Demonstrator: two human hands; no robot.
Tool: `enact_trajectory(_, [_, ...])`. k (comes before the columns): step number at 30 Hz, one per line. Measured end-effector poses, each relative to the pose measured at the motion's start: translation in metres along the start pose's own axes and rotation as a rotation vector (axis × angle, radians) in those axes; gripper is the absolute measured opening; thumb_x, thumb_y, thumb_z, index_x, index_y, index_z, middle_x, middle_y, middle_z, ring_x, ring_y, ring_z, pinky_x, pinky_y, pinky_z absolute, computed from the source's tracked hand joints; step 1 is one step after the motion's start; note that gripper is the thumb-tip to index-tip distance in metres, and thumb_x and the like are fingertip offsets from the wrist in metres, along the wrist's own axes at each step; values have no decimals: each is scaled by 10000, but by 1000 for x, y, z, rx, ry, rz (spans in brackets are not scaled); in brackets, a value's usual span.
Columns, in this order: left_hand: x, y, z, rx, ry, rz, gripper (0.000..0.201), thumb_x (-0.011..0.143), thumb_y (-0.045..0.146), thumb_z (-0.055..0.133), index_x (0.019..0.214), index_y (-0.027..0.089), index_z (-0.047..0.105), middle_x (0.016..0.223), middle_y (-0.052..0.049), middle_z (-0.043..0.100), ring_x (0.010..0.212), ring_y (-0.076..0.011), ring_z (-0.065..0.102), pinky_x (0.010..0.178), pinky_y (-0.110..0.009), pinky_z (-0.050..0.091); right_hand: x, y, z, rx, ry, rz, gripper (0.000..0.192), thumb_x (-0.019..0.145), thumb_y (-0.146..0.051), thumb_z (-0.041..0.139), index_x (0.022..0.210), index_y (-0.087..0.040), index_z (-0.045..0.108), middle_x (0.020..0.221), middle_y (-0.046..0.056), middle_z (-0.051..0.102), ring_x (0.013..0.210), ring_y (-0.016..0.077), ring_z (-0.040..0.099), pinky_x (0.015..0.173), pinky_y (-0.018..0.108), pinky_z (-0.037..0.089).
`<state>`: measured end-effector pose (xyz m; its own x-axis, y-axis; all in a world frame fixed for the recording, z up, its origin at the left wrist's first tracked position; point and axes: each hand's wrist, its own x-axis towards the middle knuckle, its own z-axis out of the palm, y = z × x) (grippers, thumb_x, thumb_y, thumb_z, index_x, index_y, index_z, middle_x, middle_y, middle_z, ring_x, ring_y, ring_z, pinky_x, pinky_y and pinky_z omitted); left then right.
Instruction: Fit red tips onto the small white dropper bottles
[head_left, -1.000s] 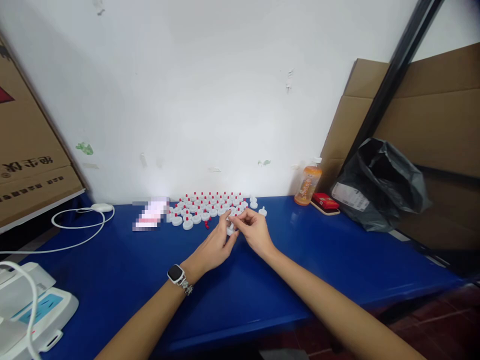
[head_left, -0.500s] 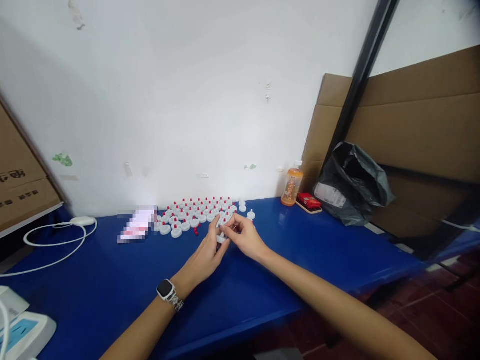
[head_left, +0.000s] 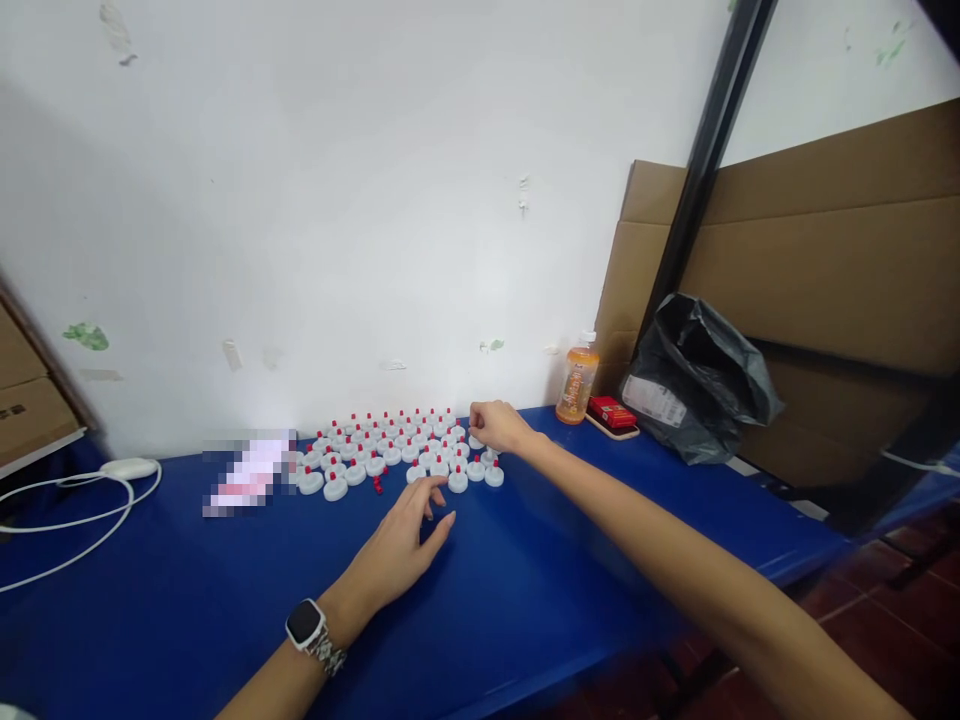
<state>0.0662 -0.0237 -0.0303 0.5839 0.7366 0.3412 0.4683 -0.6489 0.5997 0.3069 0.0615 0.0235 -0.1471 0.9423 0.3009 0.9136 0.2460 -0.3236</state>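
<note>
Rows of white bottle caps (head_left: 335,489) with red tips stand on the blue table, against the wall. My right hand (head_left: 496,425) is at the right end of the rows, its fingers pinched at the top of a white cap (head_left: 476,443); the fingers hide that cap's tip. Another white cap (head_left: 491,456) shows just below this hand. My left hand (head_left: 409,540) hovers in front of the rows, fingers apart and holding nothing. Its fingertips are near a red-tipped cap (head_left: 457,481). Several loose red tips (head_left: 378,485) lie in front of the rows.
An orange drink bottle (head_left: 577,380), a red box (head_left: 611,411) on a phone, and a grey plastic bag (head_left: 697,385) stand at the right. Left of the caps lies a blurred-out flat item (head_left: 255,470). A white cable (head_left: 124,505) coils at the left on the blue table (head_left: 525,580).
My hands have parted. The left one has let go of the white cap and opened. My right hand has moved up and away to the white caps at the back right.
</note>
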Motion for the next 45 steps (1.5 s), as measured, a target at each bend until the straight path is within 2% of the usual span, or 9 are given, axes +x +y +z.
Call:
enact_trajectory(7, [-1,1,-2,3,-21,2,319,969,389,442,1242,235,502,1078,-64,586,909,-178,583,800,-332,512,6,-3,19,54,-22,2,118,833,-258,614,908,-198,683,849,20,729,734,136,634,642,222,419])
enact_trajectory(12, [-1,2,-4,4,-16,2,294,969,387,444,1208,235,522,1050,-53,583,882,-171,573,785,-322,501,9,14,15,4,58,147,215,893,-304,552,1025,-187,676,865,57,728,779,173,652,705,261,439])
enact_trajectory(20, [-2,3,-9,18,-26,-23,287,983,407,422,1189,235,522,1029,-40,560,823,-153,559,752,-312,490,9,18,15,44,59,176,94,829,-221,612,853,-176,692,860,51,729,777,159,644,697,250,436])
enact_trajectory(26, [-4,8,-18,62,173,-19,330,975,398,454,1256,227,481,1090,-55,538,829,-151,559,782,-318,490,-39,-25,3,397,242,33,113,854,-267,608,848,-165,658,803,28,711,718,132,615,671,239,445])
enact_trajectory(28, [-5,10,-20,68,221,-3,398,960,402,488,1316,232,433,1168,-72,526,865,-162,564,805,-326,490,-61,-50,6,548,202,-69,130,859,-282,622,820,-165,663,774,13,704,690,123,603,658,234,441])
enact_trajectory(32, [-10,2,-28,47,93,50,315,986,395,427,1240,216,477,1101,-70,579,909,-192,572,822,-339,476,-85,-90,20,653,102,-155,159,890,-305,610,843,-169,679,771,-3,701,696,121,599,638,229,412])
enact_trajectory(35, [-21,-14,-41,40,31,-10,285,1008,413,351,1092,199,519,966,-51,590,845,-193,568,796,-346,463,-79,-99,26,530,117,-173,204,945,-298,535,885,-170,682,802,15,699,721,133,589,680,254,407])
enact_trajectory(39, [-40,-34,-60,63,57,-139,308,1010,441,304,962,206,496,876,-25,573,793,-188,559,759,-338,453,-61,-102,31,101,125,-311,154,935,-265,561,935,-185,693,912,58,664,932,202,548,884,361,351])
enact_trajectory(45, [-46,-42,-62,167,92,-250,278,1002,422,284,905,219,449,929,-42,585,877,-213,570,796,-361,444,-41,-126,53,-251,40,-443,220,911,-351,610,1001,-168,689,1051,124,586,1039,264,463,899,402,313])
